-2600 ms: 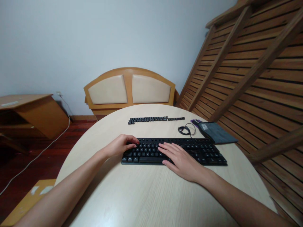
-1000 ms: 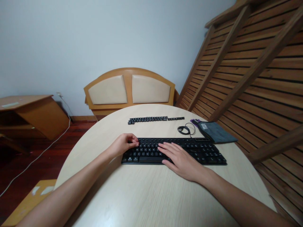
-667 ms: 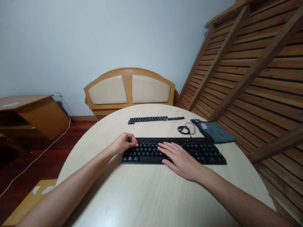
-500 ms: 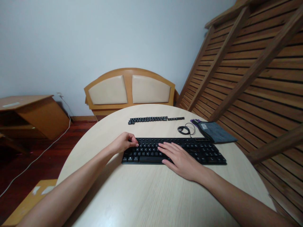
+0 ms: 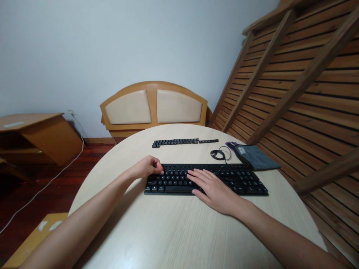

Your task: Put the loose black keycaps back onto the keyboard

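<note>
A black keyboard [image 5: 179,189] lies across the round table. At its upper left, my left hand [image 5: 150,166] is closed in a pinch, thumb and forefinger together just over the keys. Whatever is between those fingertips is hidden. My right hand [image 5: 210,188] rests flat on the middle of the keyboard, fingers stretched out and holding nothing, covering some keys. Loose black keycaps [image 5: 176,142] are lined up in rows behind the keyboard, and a thinner row of keycaps [image 5: 209,141] continues to their right.
The keyboard's coiled black cable [image 5: 218,154] sits behind it. A grey cloth pouch [image 5: 256,157] with purple trim lies at the table's right side. Beyond the pale tabletop [image 5: 157,228] stand a padded headboard [image 5: 153,102], slatted wood panel [image 5: 294,104] and a desk [image 5: 53,138].
My left hand has shifted very slightly, its pinch staying over the keyboard's upper left. My right hand and the keycaps have not moved.
</note>
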### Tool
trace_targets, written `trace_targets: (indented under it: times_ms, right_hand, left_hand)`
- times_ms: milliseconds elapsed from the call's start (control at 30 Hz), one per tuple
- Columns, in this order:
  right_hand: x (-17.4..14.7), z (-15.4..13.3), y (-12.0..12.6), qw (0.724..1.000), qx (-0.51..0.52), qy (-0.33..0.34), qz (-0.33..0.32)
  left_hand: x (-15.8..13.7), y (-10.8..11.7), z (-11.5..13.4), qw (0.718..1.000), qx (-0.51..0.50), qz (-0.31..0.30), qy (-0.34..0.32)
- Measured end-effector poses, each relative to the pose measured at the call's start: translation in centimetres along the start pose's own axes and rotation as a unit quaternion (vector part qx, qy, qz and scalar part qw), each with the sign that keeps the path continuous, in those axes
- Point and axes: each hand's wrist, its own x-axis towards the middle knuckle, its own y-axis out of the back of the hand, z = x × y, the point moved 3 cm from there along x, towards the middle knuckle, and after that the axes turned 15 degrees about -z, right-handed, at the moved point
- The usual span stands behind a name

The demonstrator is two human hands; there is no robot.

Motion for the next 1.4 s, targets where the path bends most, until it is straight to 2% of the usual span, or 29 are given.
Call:
trace_targets:
  times_ms: [167, 333, 533, 733, 933, 1133, 1267, 1400]
  right_hand:
    - [0.0, 0.0, 0.1, 1.000, 0.009, 0.001, -0.001]
    - [0.0, 0.1, 0.0, 1.000, 0.006, 0.000, -0.005]
    - [-0.1, 0.0, 0.0, 1.000, -0.001, -0.004, -0.009]
    - [-0.1, -0.3, 0.2, 1.000, 0.006, -0.005, -0.008]
    - [-0.1, -0.3, 0.3, 1.000, 0.016, -0.004, -0.007]
    - [0.0, -0.2, 0.2, 1.000, 0.013, -0.005, -0.008]
    - [0.0, -0.1, 0.0, 1.000, 0.006, -0.004, -0.007]
    - [-0.1, 0.1, -0.1, 1.000, 0.010, 0.003, 0.002]
  left_hand:
    - [1.3, 2.5, -0.7, 0.993, 0.078, 0.090, -0.001]
    - [2.9, 5.1, -1.1, 0.962, 0.207, 0.178, 0.006]
    - [4.9, 5.5, -2.0, 0.935, 0.302, 0.183, 0.019]
    - [6.0, 5.0, -2.6, 0.923, 0.347, 0.168, 0.027]
    - [6.4, 4.6, -2.5, 0.925, 0.343, 0.164, 0.021]
    - [5.6, 4.3, -1.9, 0.945, 0.292, 0.147, 0.007]
    - [3.7, 3.6, -0.9, 0.966, 0.225, 0.130, -0.013]
    - [0.5, 2.6, 0.3, 0.981, 0.159, 0.111, -0.026]
